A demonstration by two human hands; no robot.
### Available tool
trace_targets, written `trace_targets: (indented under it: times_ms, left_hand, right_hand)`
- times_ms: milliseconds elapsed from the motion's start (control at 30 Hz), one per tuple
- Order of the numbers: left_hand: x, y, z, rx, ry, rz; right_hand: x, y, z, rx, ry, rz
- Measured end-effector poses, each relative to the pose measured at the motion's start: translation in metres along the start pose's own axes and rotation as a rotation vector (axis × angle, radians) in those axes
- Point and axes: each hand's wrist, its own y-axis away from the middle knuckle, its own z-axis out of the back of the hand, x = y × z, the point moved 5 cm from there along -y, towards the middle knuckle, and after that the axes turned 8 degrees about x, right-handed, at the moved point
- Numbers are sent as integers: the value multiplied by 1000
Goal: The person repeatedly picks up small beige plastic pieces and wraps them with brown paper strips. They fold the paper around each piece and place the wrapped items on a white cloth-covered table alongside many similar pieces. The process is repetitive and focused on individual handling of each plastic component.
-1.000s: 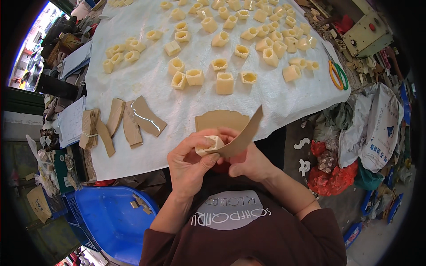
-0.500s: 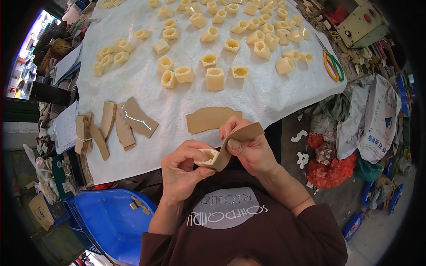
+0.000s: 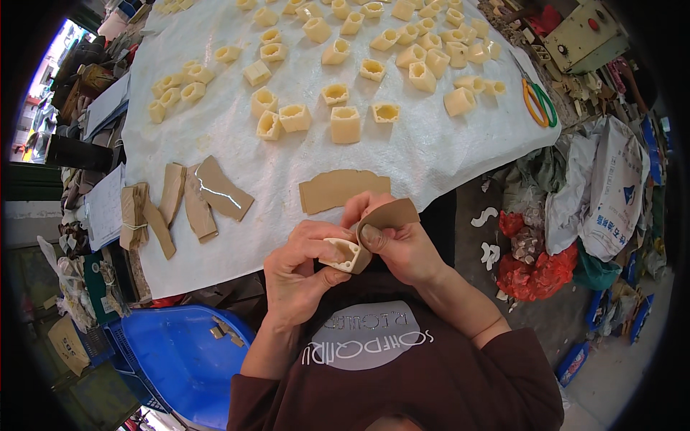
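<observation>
My left hand (image 3: pixel 293 271) grips a cream hollow block (image 3: pixel 359 263), fingers on its far side and thumb along its near edge. Its open end faces up toward me. Against the block's right side, my right hand (image 3: pixel 410 251) pinches a brown leather-like strip (image 3: pixel 392 213) between thumb and fingers; the strip's free end curls up to the right. Part of it is hidden behind the thumb. Just beyond my hands, a flat brown cut piece (image 3: pixel 343 189) lies on the white-covered table (image 3: pixel 273 176).
Many similar hollow blocks (image 3: pixel 346 126) stand across the table. More brown pieces (image 3: pixel 223 188) and a tied bundle (image 3: pixel 132 215) lie at its left. Scissors (image 3: pixel 537 104) with orange and green handles rest at the right edge. A blue tub (image 3: pixel 180 359) sits lower left; bags (image 3: pixel 607 194) lie right.
The block has turned in my left hand, so more of its hollow end shows. My right hand has shifted slightly left, and the strip covers less of the block's front.
</observation>
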Motion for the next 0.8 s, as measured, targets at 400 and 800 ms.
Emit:
trace_targets:
  times_ms: [400, 800]
  left_hand:
    - [-17, -8, -13, -182, -287, -53]
    - [-18, -11, -7, 19, -227, -70]
  right_hand:
    - [14, 0, -5, 59, 146, 218]
    - [18, 3, 2, 39, 103, 72]
